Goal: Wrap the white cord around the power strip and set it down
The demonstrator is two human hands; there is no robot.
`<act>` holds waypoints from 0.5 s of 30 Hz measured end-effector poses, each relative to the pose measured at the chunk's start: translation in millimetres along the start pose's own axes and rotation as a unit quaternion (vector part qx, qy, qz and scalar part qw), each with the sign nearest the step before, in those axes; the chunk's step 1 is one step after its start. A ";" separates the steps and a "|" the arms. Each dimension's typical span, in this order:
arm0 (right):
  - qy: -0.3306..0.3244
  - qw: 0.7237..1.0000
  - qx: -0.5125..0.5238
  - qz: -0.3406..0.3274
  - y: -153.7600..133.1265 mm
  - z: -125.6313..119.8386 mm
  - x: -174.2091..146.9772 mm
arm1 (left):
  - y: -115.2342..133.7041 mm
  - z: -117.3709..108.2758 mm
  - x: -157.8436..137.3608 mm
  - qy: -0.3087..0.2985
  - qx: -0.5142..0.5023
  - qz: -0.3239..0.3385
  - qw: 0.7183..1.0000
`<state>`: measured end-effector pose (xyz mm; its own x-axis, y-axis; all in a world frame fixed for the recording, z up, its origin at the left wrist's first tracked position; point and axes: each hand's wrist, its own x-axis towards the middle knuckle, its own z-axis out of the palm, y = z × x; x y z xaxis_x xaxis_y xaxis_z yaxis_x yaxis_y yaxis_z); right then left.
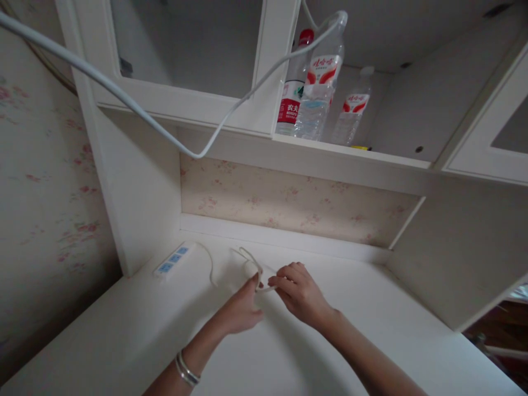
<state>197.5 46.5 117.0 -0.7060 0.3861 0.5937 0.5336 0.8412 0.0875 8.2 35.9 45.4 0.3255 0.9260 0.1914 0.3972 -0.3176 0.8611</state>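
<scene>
Over the white desktop, both of my hands are closed on a thin white cable [267, 289]. My left hand [242, 309], with silver bangles at the wrist, grips it near a loop that sticks up past the fingers. A pale rounded piece [249, 268] shows just beyond those fingers; its kind I cannot make out. My right hand [300, 290] pinches the cable a short way to the right. To the left lies a white power strip [174, 260] with blue socket faces, and its own thin cord [211, 263] curves toward my hands.
A thick white cord [144, 114] hangs across the upper view in front of the cabinet. Several plastic bottles, among them a large one [319, 91] and a smaller one [352, 110], stand on the open shelf [388, 155]. Side panels [466, 247] bound the desk [371, 330].
</scene>
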 end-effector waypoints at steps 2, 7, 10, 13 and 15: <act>0.013 0.999 0.041 -0.002 -8.3 9.0 8.3 | -1.2 13.4 -2.7 0.002 0.058 0.007 0.998; 0.048 0.994 0.019 0.092 -11.7 25.2 2.1 | -11.5 28.8 -11.7 0.006 0.131 -0.094 0.987; 0.081 0.973 0.050 0.208 -8.9 37.6 -31.4 | -20.3 27.9 -16.5 0.035 0.069 -0.104 0.992; 0.124 0.924 0.089 0.352 -9.2 58.2 -77.2 | -27.1 25.2 -18.2 0.067 0.019 -0.114 0.991; 0.090 0.875 0.147 0.453 -8.4 74.6 -103.7 | -29.9 24.5 -18.4 0.063 0.014 -0.112 0.992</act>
<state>231.5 27.6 -4.9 0.0433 0.9015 0.4306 0.6743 0.2917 -0.6784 11.3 23.3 4.6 0.1177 0.9915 0.0549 0.4723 -0.1045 0.8752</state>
